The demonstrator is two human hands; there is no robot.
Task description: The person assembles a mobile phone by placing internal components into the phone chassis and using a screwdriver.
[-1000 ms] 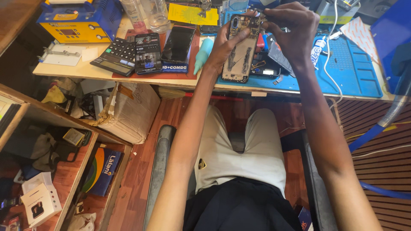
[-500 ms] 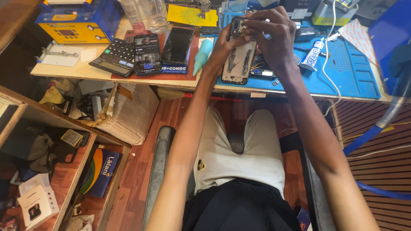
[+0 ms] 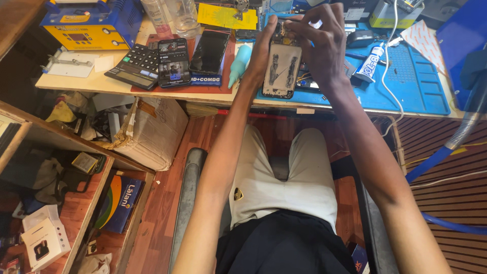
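An opened phone body (image 3: 281,71) with its back removed and inner parts showing is held upright over the blue work mat (image 3: 416,86). My left hand (image 3: 261,53) grips its left edge from the side. My right hand (image 3: 319,43) is curled over the phone's top end, fingertips pinched at the upper part; what they pinch is too small to tell. Both forearms reach up from my lap to the bench.
Two phones (image 3: 175,61) and a calculator (image 3: 136,66) lie on a red mat to the left. A glue tube (image 3: 369,63), a teal bottle (image 3: 239,63), a yellow-blue machine (image 3: 86,23) and a cardboard box (image 3: 152,132) are nearby. Shelves stand at left.
Both hands with the phone have shifted slightly left and lower in view as the camera moved; the grip on the phone stays the same.
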